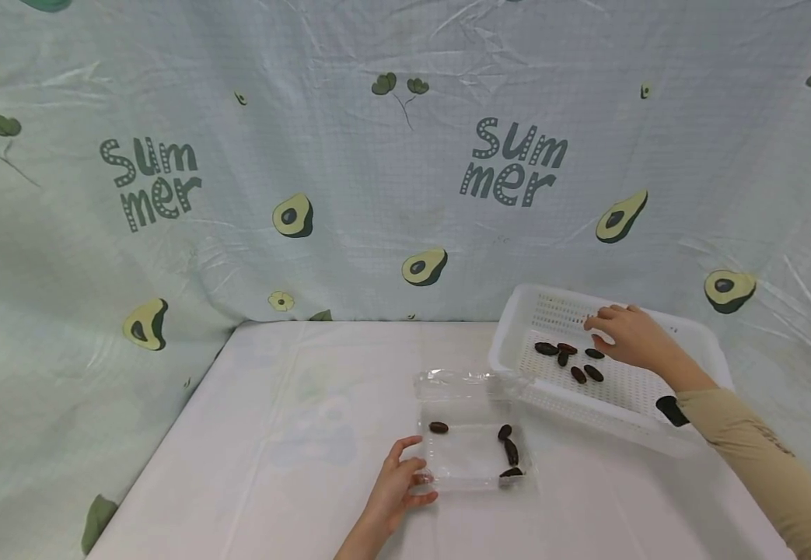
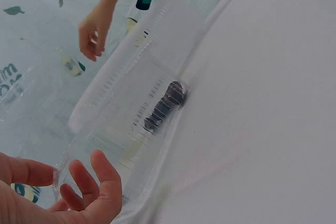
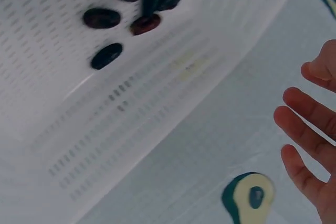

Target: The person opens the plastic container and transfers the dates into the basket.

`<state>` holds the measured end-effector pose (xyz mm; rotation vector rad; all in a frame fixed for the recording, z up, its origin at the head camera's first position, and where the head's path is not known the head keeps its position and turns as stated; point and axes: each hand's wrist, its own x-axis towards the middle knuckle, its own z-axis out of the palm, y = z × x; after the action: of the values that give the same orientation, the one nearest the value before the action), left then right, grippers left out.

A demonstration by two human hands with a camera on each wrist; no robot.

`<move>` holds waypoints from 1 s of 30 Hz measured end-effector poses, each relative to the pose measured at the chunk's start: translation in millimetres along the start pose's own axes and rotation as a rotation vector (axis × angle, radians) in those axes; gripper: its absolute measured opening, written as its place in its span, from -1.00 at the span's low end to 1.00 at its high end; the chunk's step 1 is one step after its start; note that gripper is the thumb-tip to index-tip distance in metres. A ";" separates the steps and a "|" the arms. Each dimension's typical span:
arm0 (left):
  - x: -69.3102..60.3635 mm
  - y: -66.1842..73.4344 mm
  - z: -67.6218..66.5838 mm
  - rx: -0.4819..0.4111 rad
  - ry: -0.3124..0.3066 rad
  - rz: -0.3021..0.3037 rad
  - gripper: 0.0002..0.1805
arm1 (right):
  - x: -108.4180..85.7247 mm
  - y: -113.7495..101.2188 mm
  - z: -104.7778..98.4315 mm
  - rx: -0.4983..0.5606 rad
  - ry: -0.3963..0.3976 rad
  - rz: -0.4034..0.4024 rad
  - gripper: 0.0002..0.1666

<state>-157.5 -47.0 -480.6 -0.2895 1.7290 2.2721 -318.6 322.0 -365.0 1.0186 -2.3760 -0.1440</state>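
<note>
A clear plastic box (image 1: 471,455) with its lid (image 1: 471,385) folded back lies on the table. Inside it, one dark brown date (image 1: 438,428) is at the left and a few more dates (image 1: 512,451) line the right side. My left hand (image 1: 396,482) holds the box's left edge, thumb and fingers bent about the thin wall. Over the white basket (image 1: 517,311) is my right hand (image 1: 632,338), its fingers spread and loosely bent with nothing between them. Several dates (image 3: 102,18) lie on the basket's floor, below and to the left of that hand.
The basket has perforated walls and stands at the back right, close behind the box's right corner. A white cloth covers the table (image 1: 293,435). Behind it hangs a pale curtain (image 1: 349,155) printed with avocados. A dark band (image 1: 672,411) circles the right wrist.
</note>
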 end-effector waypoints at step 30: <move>-13.2 -1.3 -19.1 0.034 -0.056 0.001 -0.48 | 38.6 -237.0 42.2 0.121 -0.012 -0.261 -0.59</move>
<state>-144.7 -66.3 -482.7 -0.2164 1.7384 2.2272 -211.0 122.6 -455.0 1.3869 -2.2760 -0.1024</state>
